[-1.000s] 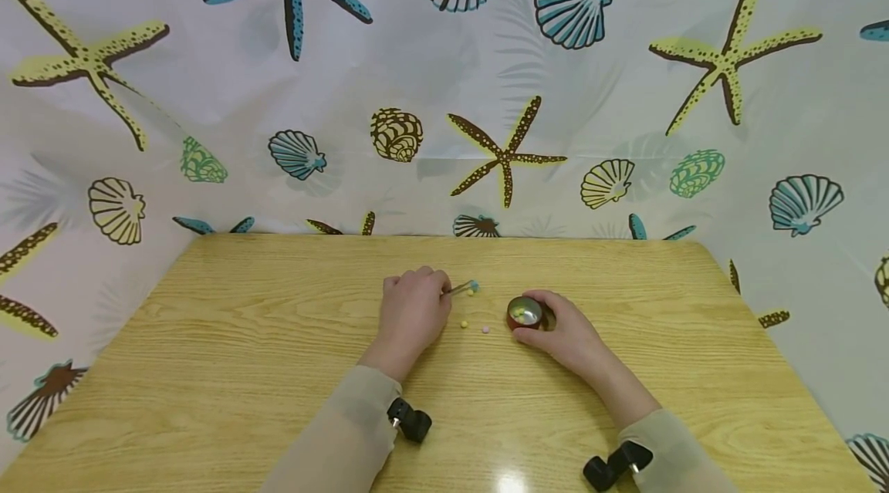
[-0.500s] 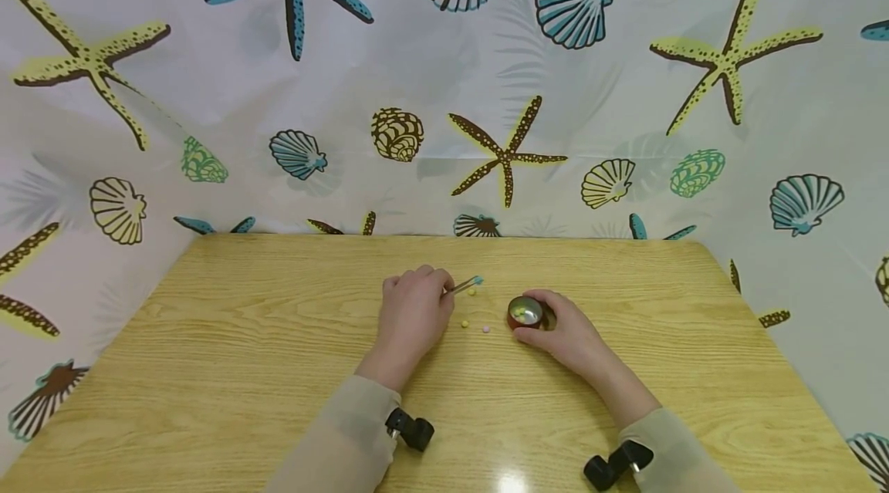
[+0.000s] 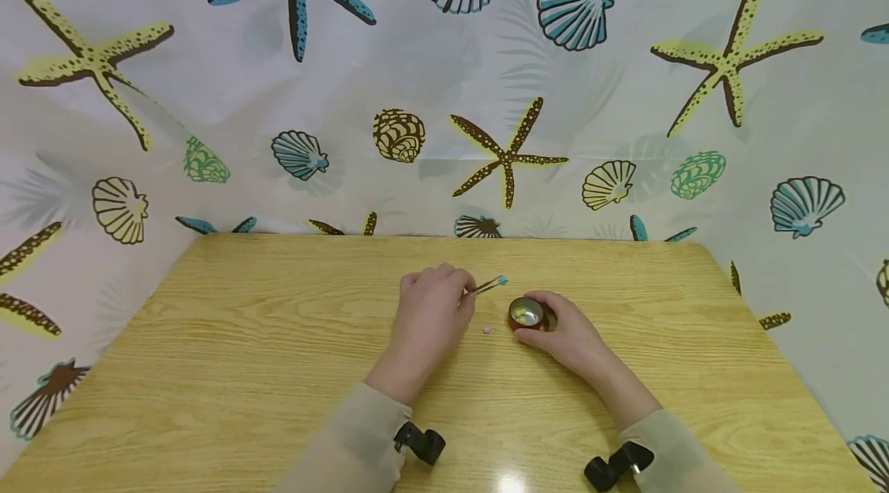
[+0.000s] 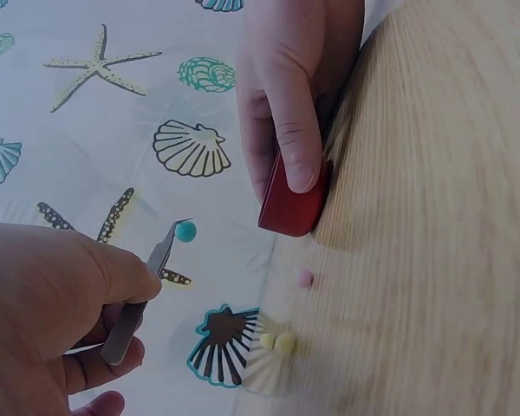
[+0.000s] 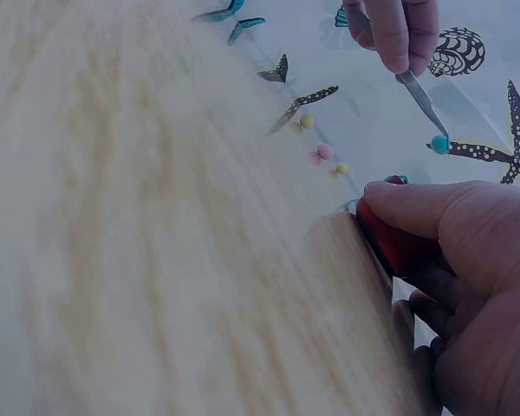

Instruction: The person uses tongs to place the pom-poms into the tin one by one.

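Note:
Pinched in my left hand (image 3: 434, 312) are slim metal tweezers (image 4: 141, 308), pointing right in the head view. Their tips hold a small teal ball (image 4: 185, 231) up off the table, just beyond and left of the cup. My right hand (image 3: 569, 331) grips a small red cup (image 4: 296, 208) with a shiny inside, thumb and fingers around its side. A few yellow balls (image 3: 519, 315) lie in the cup. Left of it, a pink ball (image 3: 487, 330) rests on the table. Two yellow balls (image 5: 307, 121) are also on the table, hidden by my left hand in the head view.
The wooden table (image 3: 243, 362) stretches wide on both sides of the hands. Behind it hangs a white sheet (image 3: 347, 76) printed with shells and starfish. Small black cameras (image 3: 420, 443) sit on both sleeved wrists.
The left hand has moved right, carrying the teal ball in the tweezers closer to the cup. It now covers the loose yellow balls in the head view. The right hand and cup have stayed put.

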The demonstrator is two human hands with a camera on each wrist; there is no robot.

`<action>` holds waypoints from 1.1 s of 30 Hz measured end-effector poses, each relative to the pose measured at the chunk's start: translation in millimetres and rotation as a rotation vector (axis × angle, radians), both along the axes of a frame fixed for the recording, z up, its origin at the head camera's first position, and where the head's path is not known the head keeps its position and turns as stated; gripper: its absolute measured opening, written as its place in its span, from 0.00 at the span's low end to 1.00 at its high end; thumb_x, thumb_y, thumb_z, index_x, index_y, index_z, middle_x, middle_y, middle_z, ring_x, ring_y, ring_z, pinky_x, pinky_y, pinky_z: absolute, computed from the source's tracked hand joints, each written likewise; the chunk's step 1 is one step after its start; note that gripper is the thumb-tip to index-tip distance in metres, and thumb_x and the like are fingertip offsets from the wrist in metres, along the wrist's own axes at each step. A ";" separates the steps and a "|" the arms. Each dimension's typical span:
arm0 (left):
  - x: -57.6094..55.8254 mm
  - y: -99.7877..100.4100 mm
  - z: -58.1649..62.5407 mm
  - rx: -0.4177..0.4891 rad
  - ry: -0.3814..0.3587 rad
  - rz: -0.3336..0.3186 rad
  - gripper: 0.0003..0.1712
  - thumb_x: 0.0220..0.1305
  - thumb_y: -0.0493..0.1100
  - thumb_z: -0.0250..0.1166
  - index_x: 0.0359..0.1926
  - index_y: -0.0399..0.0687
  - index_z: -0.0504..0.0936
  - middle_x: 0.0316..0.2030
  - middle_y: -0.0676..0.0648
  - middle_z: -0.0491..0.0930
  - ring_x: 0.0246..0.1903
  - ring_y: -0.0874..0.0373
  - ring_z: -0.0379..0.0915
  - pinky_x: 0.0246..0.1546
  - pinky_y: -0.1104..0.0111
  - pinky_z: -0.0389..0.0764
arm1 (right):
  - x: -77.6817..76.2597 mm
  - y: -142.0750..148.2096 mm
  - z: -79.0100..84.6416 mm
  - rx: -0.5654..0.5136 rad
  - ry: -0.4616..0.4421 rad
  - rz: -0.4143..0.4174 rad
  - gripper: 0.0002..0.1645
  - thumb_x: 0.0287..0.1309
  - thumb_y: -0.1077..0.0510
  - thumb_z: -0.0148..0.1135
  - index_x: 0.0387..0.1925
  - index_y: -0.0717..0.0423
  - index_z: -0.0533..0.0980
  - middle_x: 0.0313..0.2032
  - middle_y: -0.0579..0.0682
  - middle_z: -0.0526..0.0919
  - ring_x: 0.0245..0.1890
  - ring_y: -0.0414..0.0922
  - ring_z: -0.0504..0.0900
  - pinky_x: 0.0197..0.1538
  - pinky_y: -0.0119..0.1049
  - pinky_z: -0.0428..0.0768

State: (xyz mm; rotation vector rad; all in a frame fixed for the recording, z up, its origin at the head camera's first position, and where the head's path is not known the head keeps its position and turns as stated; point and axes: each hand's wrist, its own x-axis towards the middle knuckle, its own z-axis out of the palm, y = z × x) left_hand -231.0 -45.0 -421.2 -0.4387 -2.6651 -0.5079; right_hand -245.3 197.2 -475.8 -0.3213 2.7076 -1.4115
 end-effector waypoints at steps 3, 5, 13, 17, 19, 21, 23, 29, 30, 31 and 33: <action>3.2 5.9 0.1 -0.014 -0.003 -0.016 0.02 0.74 0.42 0.76 0.45 0.53 0.92 0.42 0.53 0.87 0.43 0.51 0.83 0.61 0.45 0.75 | 0.0 0.1 0.3 -0.004 0.000 0.001 0.39 0.68 0.52 0.80 0.75 0.57 0.75 0.71 0.60 0.79 0.74 0.61 0.73 0.78 0.63 0.66; 5.1 9.5 -1.0 -0.024 -0.008 -0.029 0.03 0.74 0.42 0.76 0.45 0.53 0.92 0.42 0.53 0.87 0.42 0.51 0.83 0.61 0.45 0.75 | 0.0 0.0 0.3 -0.006 -0.001 0.001 0.39 0.68 0.52 0.80 0.75 0.57 0.75 0.71 0.60 0.79 0.74 0.61 0.74 0.77 0.63 0.66; 9.8 19.2 -3.9 -0.041 -0.018 -0.064 0.02 0.74 0.42 0.76 0.45 0.54 0.92 0.40 0.54 0.86 0.42 0.53 0.82 0.60 0.48 0.74 | -0.1 -0.2 0.3 0.003 -0.008 0.001 0.41 0.69 0.51 0.79 0.77 0.59 0.73 0.73 0.61 0.77 0.77 0.61 0.71 0.78 0.63 0.65; 11.5 21.2 -4.3 -0.048 -0.029 -0.070 0.02 0.74 0.42 0.76 0.45 0.54 0.92 0.40 0.55 0.86 0.42 0.53 0.82 0.60 0.48 0.75 | -0.1 0.1 0.4 0.009 -0.003 0.000 0.41 0.69 0.51 0.79 0.76 0.58 0.73 0.73 0.61 0.77 0.77 0.61 0.71 0.78 0.63 0.66; 11.6 22.2 -5.3 -0.059 -0.036 -0.071 0.02 0.74 0.43 0.76 0.45 0.55 0.92 0.40 0.55 0.86 0.42 0.53 0.82 0.61 0.47 0.75 | -0.2 0.2 0.5 0.008 0.002 0.002 0.40 0.69 0.51 0.79 0.76 0.58 0.74 0.72 0.61 0.78 0.76 0.61 0.72 0.78 0.62 0.66; 11.7 23.2 -6.8 -0.070 -0.042 -0.070 0.02 0.74 0.44 0.76 0.44 0.55 0.91 0.40 0.55 0.86 0.42 0.53 0.82 0.61 0.47 0.75 | -0.3 0.1 0.6 0.005 0.006 0.003 0.39 0.69 0.52 0.80 0.75 0.58 0.74 0.72 0.61 0.78 0.76 0.61 0.72 0.78 0.62 0.66; 11.6 24.2 -8.5 -0.081 -0.045 -0.069 0.02 0.74 0.44 0.76 0.44 0.56 0.91 0.40 0.55 0.86 0.42 0.53 0.82 0.61 0.47 0.75 | -0.4 -0.1 0.8 -0.001 0.007 0.003 0.39 0.69 0.52 0.80 0.75 0.58 0.75 0.71 0.61 0.79 0.75 0.61 0.73 0.78 0.62 0.66; 12.6 26.1 -12.1 -0.099 -0.046 -0.070 0.02 0.73 0.44 0.77 0.44 0.56 0.91 0.40 0.55 0.86 0.42 0.53 0.82 0.61 0.47 0.75 | 0.2 -0.4 2.1 -0.005 0.007 0.006 0.39 0.69 0.53 0.79 0.75 0.58 0.75 0.71 0.61 0.79 0.75 0.60 0.73 0.78 0.61 0.66; 12.5 26.2 -12.8 -0.103 -0.045 -0.070 0.02 0.73 0.44 0.77 0.44 0.56 0.91 0.40 0.55 0.86 0.42 0.53 0.82 0.60 0.47 0.75 | 0.3 -0.5 2.4 -0.005 0.007 0.006 0.39 0.69 0.53 0.79 0.75 0.58 0.75 0.71 0.61 0.79 0.75 0.60 0.73 0.78 0.61 0.66; 12.4 26.3 -13.4 -0.106 -0.044 -0.069 0.03 0.73 0.44 0.77 0.44 0.56 0.91 0.40 0.55 0.86 0.42 0.53 0.82 0.60 0.47 0.75 | 0.4 -0.4 2.6 -0.005 0.007 0.007 0.39 0.69 0.53 0.79 0.75 0.58 0.75 0.71 0.61 0.79 0.75 0.60 0.73 0.78 0.61 0.66; 12.1 26.3 -14.6 -0.113 -0.041 -0.067 0.03 0.73 0.45 0.77 0.44 0.56 0.91 0.40 0.55 0.86 0.42 0.53 0.82 0.60 0.48 0.76 | 0.6 -0.4 2.9 -0.005 0.011 0.010 0.39 0.69 0.53 0.79 0.75 0.59 0.75 0.71 0.61 0.79 0.75 0.61 0.73 0.78 0.61 0.66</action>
